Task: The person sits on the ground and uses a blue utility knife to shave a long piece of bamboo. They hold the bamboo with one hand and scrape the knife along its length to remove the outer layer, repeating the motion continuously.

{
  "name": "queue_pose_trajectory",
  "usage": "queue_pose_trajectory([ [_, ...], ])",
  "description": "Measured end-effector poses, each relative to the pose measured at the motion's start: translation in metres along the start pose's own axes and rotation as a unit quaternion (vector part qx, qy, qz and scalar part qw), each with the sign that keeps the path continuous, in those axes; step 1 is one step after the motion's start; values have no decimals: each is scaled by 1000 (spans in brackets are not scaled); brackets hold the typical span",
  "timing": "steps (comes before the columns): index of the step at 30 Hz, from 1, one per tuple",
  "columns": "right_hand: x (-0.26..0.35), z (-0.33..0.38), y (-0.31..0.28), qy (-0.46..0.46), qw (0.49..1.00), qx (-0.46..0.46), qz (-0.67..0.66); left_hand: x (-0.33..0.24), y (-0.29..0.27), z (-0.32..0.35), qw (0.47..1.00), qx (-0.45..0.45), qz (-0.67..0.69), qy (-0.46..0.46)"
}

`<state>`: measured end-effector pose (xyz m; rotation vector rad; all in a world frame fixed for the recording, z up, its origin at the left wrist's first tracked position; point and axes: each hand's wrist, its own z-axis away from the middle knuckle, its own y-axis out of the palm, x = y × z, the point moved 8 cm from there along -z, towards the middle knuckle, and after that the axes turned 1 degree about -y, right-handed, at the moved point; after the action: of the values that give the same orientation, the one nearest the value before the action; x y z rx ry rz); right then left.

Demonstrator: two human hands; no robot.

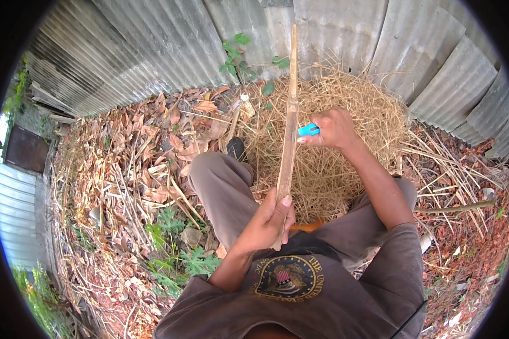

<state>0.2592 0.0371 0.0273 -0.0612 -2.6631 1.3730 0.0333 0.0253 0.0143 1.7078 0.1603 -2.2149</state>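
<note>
A long split bamboo strip (289, 134) rises from my lap and points away from me, its far end in front of the metal fence. My left hand (274, 219) is closed round its near part, the thumb lying on top. In my right hand (335, 129) is a bright blue-handled cutter (309, 130), gripped in a fist with the thumb underneath. The cutter's tip meets the strip's right side around mid-length, where a small dark blade seems to lie against the bamboo. How much of the blade shows is too small to tell.
Thin straw-like shavings (345, 158) are heaped between and beyond my knees. Dry leaves (136, 147) cover the ground at left, with a green plant (198, 261) near my left elbow. Corrugated metal sheets (333, 34) stand along the far side. A stick (455, 207) lies at right.
</note>
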Motion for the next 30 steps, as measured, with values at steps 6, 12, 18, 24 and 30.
queue_pose_trajectory([
  [6, -95, -4, 12, 210, 976, 29, 49, 6, 6, 28, 997, 64, 25, -22],
  [12, -209, 48, -43, 497, 867, -20, -15, 21, -9, 72, 983, 90, 154, -38],
  [18, -62, 22, -15, 312, 936, 125, -101, 4, -29, 19, 977, -10, 211, 32],
  [24, 49, 14, -25, 24, 988, 57, -145, 1, -25, -2, 971, -25, 236, 39],
  [30, 50, 14, -18, 8, 998, 30, -58, 12, -16, 0, 977, 11, 213, 15],
])
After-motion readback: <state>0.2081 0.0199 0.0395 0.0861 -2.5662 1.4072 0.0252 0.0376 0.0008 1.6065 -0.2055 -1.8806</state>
